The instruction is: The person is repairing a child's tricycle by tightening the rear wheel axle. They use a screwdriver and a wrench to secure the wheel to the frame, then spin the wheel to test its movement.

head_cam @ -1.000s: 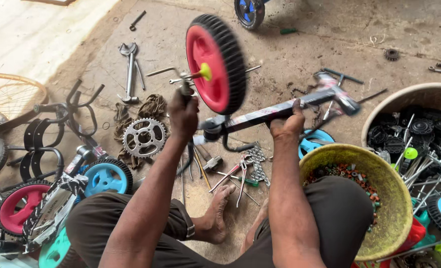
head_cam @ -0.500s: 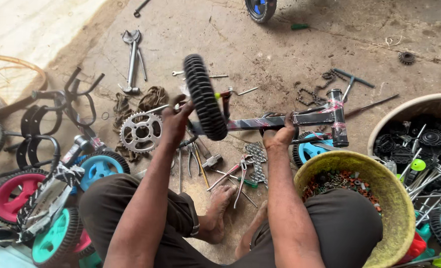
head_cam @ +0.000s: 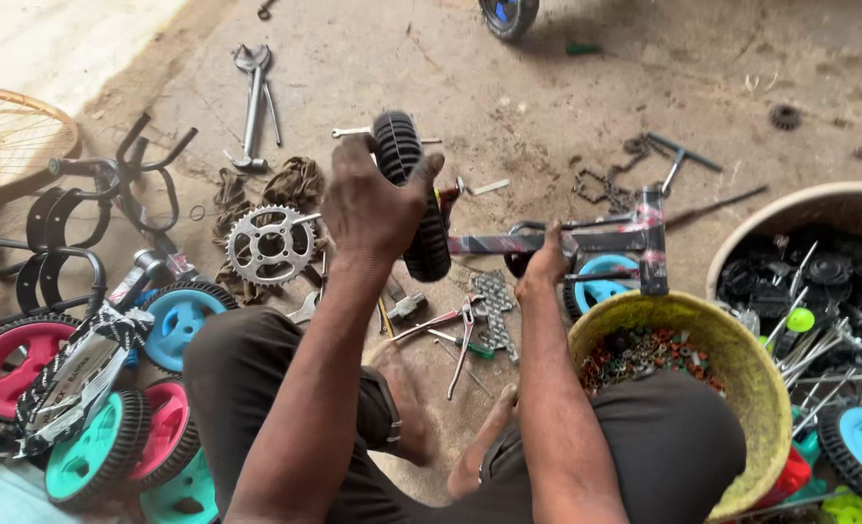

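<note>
Since the earlier frames: the small wheel [head_cam: 410, 194] has turned from showing its red face to edge-on, black tread toward the camera, and has come lower, nearer the knees.

Left hand [head_cam: 371, 206]: grip clenched over the wheel's tread from the left side, fingers wrapped on top. Right hand [head_cam: 545, 264]: grip closed round the metal bracket arm [head_cam: 567, 238] just right of the wheel.

Bracket arm: long axis runs roughly left to right, held off the floor, wheel at its left end, a short upright post [head_cam: 650, 243] at its right end. Wheel's axle lies along the same line.

Floor, concrete, dusty. Counts:
- one chainring sprocket [head_cam: 269, 245], lying flat, left of the wheel;
- one long wrench [head_cam: 253, 102] toward the far edge;
- five small wheels piled at the near left corner, pink [head_cam: 9, 364], teal and blue [head_cam: 181, 320];
- one yellow-green basin [head_cam: 742, 378] of small hardware at the right knee;
- one pale tub [head_cam: 790, 209] of black parts at the right edge;
- one pair of pliers [head_cam: 465, 335] between the feet.
</note>
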